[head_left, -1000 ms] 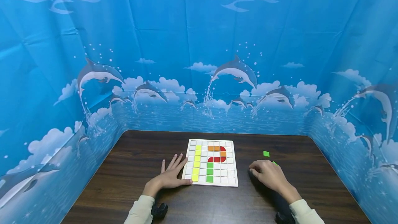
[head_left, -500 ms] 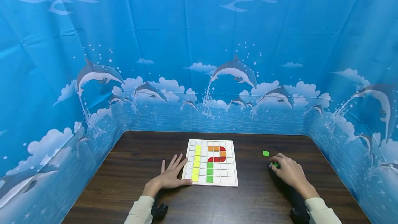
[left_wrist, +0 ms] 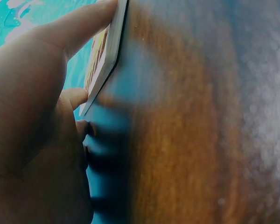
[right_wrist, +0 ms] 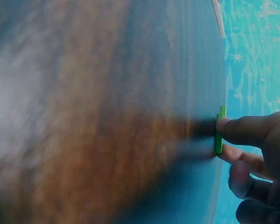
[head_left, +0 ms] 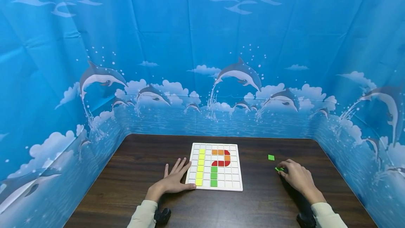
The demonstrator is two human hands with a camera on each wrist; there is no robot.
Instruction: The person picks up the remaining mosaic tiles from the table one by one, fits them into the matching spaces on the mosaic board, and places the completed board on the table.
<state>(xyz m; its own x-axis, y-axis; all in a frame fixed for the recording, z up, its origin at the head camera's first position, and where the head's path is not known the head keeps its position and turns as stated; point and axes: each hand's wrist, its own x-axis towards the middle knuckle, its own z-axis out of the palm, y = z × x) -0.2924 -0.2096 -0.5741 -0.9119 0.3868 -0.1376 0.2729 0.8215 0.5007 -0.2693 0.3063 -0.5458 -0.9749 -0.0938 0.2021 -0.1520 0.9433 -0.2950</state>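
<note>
A white grid board (head_left: 233,177) lies on the table in the head view. On it are a column of yellow tiles (head_left: 200,168), orange tiles (head_left: 217,152), red rounded pieces (head_left: 221,163) and a column of green tiles (head_left: 214,176). My left hand (head_left: 172,181) lies with spread fingers at the board's left edge, thumb at its near corner. To the board's right, my right hand (head_left: 297,176) pinches a green tile (right_wrist: 220,135) between thumb and finger, close to the tabletop. It looks as if a second green piece overlaps it; I cannot tell for sure.
Another green tile (head_left: 271,157) lies flat on the dark wooden table (head_left: 196,208), just beyond my right fingertips. A blue curtain (head_left: 202,119) printed with dolphins surrounds the table at the back and both sides.
My right hand has moved right, from beside the board's right side to the nearer green tile, and its fingers have closed on it. The left hand and the board stay put.
</note>
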